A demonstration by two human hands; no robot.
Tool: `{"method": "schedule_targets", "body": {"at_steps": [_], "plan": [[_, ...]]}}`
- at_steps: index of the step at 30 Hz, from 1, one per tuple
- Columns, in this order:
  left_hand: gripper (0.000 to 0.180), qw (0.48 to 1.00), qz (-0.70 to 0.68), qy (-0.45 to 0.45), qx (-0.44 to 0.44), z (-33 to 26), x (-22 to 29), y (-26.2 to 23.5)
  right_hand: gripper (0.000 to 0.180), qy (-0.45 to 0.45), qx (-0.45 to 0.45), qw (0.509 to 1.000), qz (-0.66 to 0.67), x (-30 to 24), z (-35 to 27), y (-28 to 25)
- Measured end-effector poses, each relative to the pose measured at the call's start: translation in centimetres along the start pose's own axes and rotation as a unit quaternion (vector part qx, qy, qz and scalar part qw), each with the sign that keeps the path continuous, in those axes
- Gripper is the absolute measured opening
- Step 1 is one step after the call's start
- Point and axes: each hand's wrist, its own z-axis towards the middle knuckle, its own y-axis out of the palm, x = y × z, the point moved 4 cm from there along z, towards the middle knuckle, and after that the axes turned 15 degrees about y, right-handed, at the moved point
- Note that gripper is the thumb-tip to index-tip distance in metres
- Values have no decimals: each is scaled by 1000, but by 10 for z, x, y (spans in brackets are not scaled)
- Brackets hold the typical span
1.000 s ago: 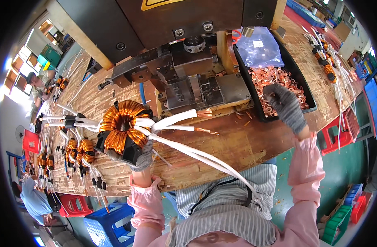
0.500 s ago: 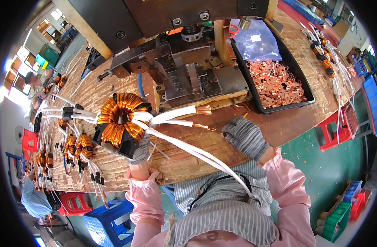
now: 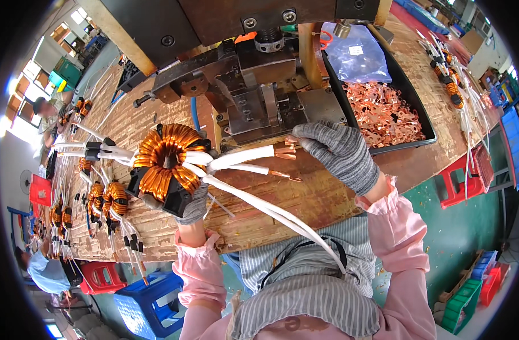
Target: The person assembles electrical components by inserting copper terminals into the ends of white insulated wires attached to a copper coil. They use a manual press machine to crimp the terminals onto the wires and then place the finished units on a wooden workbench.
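At centre left of the frame, a copper-wound toroidal coil (image 3: 166,164) is gripped by the gloved left hand (image 3: 192,205). A copper terminal (image 3: 284,149) on its white-sleeved lead (image 3: 245,157) is pinched by the right hand's (image 3: 338,152) fingers (image 3: 305,136), before the grey press (image 3: 259,102).

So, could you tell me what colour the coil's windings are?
Orange-copper, on the coil; head view.

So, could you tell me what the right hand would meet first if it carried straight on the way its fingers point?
The right hand points left; it would likely meet the copper terminal on the white lead, apparently already at its fingertips.
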Motion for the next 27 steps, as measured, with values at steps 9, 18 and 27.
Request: {"method": "schedule_targets", "body": {"at_steps": [9, 18, 27], "plan": [[102, 998, 29, 37, 29, 1, 3, -6, 21, -42, -16, 998, 32, -4, 1, 2], [102, 991, 81, 83, 64, 1, 7, -20, 26, -48, -54, 996, 51, -1, -3, 5], [92, 990, 79, 81, 86, 5, 3, -3, 32, 35, -113, 983, 138, -11, 0, 7]]}}
